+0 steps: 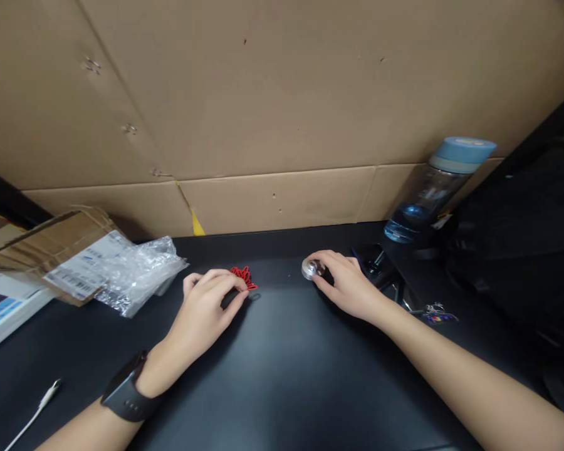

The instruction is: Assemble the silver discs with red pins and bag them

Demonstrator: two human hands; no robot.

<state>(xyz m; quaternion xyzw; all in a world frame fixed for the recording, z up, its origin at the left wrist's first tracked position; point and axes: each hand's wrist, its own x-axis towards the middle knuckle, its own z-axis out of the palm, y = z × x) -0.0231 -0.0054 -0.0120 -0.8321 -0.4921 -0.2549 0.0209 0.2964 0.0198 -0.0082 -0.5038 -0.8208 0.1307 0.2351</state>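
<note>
My left hand (211,297), with a dark watch on its wrist, is closed in a pinch at the edge of a red looped bundle (241,274), cord or wire-like, on the black table. Its fingers partly cover the bundle, so I cannot tell whether it is one piece or several. Farther right, my right hand (343,282) has its thumb and fingers round a small, shiny, round thing (307,269), like a roll of clear tape, resting on the tabletop. The fingers hide its right side. A gap of bare black surface lies between the two hands.
On the left are an opened cardboard box (82,241), crumpled clear plastic wrap (138,269) and a white cable (47,398). A blue-capped water bottle (418,200), a keyring (437,313) and a black bag (521,244) stand right. A cardboard wall (263,113) closes the back.
</note>
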